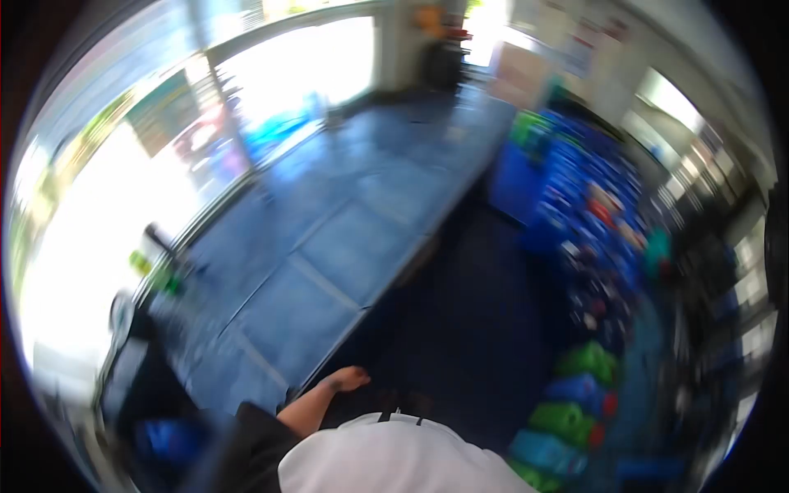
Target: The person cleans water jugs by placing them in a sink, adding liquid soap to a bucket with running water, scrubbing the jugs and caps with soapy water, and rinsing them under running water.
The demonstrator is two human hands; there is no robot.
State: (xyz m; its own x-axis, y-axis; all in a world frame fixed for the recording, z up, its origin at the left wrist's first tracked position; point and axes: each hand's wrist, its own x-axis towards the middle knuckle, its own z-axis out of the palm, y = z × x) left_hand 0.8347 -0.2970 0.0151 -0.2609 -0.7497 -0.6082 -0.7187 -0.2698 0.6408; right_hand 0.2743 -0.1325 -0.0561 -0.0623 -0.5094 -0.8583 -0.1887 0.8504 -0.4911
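Observation:
My left hand (352,378) hangs low beside the near edge of a long blue-grey tabletop (353,238). Its fingers look curled, but blur hides whether anything is in them. My right hand does not show. A white garment (394,460) on my body and a dark sleeve (255,444) fill the bottom of the view.
Large bright windows (288,66) run along the left side. Green and blue stacked items (567,419) stand at the lower right. Blue packages (592,197) are piled at the upper right. Dark floor (468,304) lies between them and the table.

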